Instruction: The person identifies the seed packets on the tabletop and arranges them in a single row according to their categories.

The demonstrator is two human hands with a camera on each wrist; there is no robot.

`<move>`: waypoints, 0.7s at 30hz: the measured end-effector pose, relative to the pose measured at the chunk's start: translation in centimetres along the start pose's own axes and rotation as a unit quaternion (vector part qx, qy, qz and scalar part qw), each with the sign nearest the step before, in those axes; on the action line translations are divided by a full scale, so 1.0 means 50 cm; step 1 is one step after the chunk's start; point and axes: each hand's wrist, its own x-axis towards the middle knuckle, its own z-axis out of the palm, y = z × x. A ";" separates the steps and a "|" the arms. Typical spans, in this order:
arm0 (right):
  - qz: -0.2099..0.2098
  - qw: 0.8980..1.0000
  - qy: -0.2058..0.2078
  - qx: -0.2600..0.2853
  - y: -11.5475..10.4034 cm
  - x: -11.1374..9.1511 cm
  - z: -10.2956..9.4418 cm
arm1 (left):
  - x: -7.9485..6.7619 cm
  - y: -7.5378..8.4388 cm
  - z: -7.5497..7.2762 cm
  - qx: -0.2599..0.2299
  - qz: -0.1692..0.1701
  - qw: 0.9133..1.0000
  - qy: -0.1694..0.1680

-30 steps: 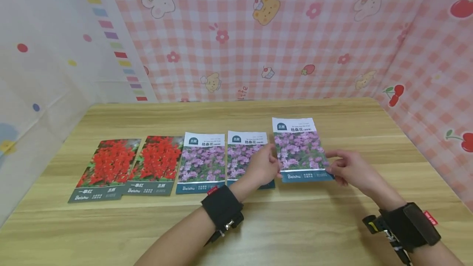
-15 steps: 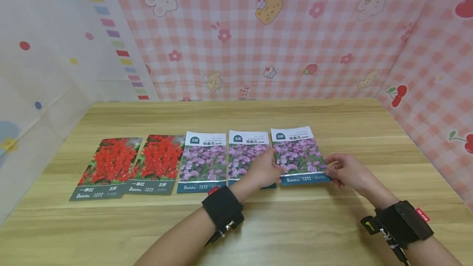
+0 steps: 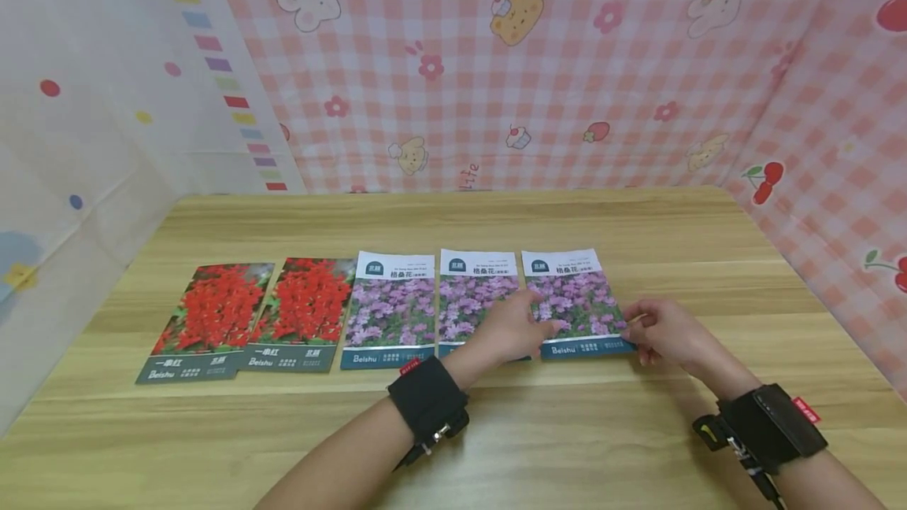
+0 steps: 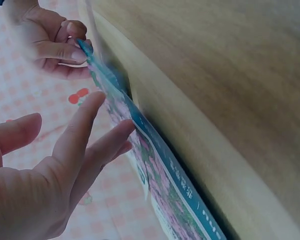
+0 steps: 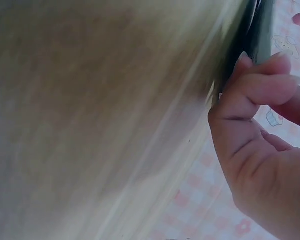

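Observation:
The rightmost seed packet [image 3: 577,301], with purple flowers and a teal bottom band, lies close over the table at the end of a row. At its lower right corner my right hand [image 3: 669,337] pinches the edge between thumb and fingers. My left hand [image 3: 505,327] touches the same packet's left side with extended fingertips and covers part of the middle purple packet [image 3: 464,297]. In the left wrist view, the straight fingers [image 4: 75,125] of the left hand reach the packet's face [image 4: 165,185]. The right wrist view shows the curled right fingers [image 5: 260,90] at a dark packet edge.
Another purple-flower packet [image 3: 390,313] lies left of the middle one. Further left are two red-flower packets [image 3: 305,301], slightly slanted, their lower corners meeting. All lie on a wood-grain table [image 3: 567,439]. A pink checked cloth [image 3: 453,85] hangs behind it.
The rightmost purple packet has come down from a raised, tilted position to near the table, level with the row. My left fingers have slid slightly right onto its face.

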 end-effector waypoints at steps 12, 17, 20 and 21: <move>0.017 0.999 -0.001 -0.030 0.001 -0.001 -0.001 | -0.005 -0.002 -0.004 0.047 0.016 0.999 -0.001; 0.029 0.999 0.000 -0.037 0.001 -0.002 -0.003 | -0.019 -0.005 -0.022 0.048 0.050 0.998 -0.001; 0.031 0.999 0.000 -0.039 0.002 -0.004 -0.005 | -0.025 -0.016 -0.040 0.040 0.072 0.997 0.002; 0.030 0.999 0.000 -0.038 0.003 -0.004 -0.005 | -0.028 -0.021 -0.047 0.037 0.077 0.996 0.006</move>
